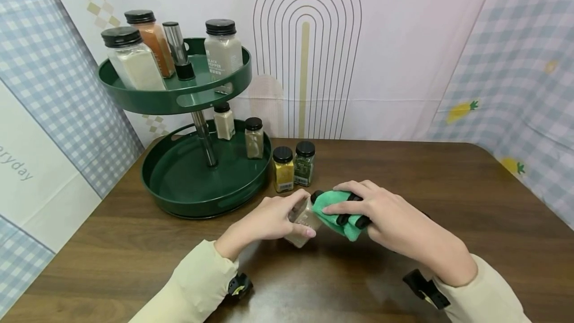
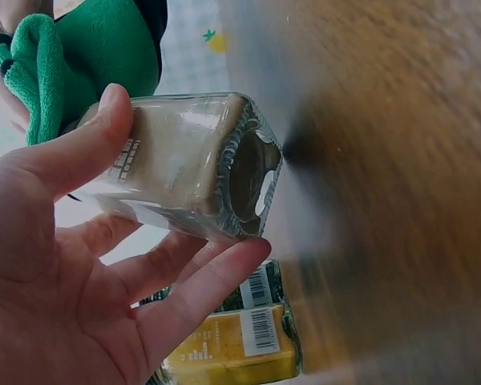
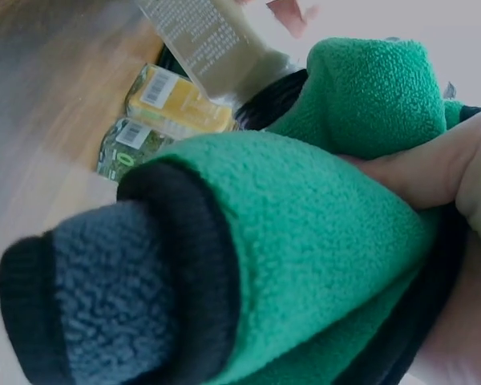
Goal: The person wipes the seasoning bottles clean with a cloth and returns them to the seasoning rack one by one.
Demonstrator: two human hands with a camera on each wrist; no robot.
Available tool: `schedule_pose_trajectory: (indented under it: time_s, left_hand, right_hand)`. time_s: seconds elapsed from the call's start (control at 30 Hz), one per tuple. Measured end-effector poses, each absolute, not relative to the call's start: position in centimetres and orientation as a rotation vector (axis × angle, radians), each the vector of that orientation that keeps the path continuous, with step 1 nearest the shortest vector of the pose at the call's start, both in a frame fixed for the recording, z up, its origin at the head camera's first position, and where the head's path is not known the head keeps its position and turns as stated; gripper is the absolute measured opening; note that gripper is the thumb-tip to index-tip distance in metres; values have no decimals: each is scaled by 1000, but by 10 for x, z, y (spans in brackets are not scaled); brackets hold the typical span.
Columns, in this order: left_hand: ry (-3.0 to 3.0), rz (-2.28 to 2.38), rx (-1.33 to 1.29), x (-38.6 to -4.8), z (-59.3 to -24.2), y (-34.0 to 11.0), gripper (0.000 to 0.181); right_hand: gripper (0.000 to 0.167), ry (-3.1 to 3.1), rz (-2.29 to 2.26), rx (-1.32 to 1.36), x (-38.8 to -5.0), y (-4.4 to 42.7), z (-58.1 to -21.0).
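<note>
My left hand (image 1: 273,217) grips a clear square spice jar (image 2: 176,156) of pale powder between thumb and fingers. The jar tilts over the table, its base toward me and its black lid end toward the right. In my right hand (image 1: 381,211) is a bunched green cleaning cloth (image 1: 336,206) with black edging, held against the lid end of the jar. The right wrist view shows the cloth's folds close up, with the thumb pressing into them. Most of the lid is hidden by the cloth.
Just behind the hands stand a yellow spice jar (image 1: 283,171) and a green herb jar (image 1: 305,164). At left is a two-tier dark green turntable rack (image 1: 179,208); bigger jars and a metal grinder (image 1: 178,51) stand on its upper tier, two small jars on the lower.
</note>
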State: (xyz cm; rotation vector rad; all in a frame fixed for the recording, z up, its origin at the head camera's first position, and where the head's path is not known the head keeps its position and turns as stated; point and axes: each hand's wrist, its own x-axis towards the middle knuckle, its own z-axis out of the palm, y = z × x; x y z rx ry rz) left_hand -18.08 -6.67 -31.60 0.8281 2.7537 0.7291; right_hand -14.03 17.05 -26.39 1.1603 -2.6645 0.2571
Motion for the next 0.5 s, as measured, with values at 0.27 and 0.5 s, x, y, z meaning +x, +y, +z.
schedule_pose_trajectory:
  time_s: [0.27, 0.5]
  left_hand:
    - [2754, 734, 762, -182, -315, -67, 61]
    - [2718, 789, 728, -183, -316, -70, 63]
  right_hand:
    - [81, -2673, 276, 1192, -147, 180, -263]
    - [69, -2746, 128, 968, -154, 184, -266]
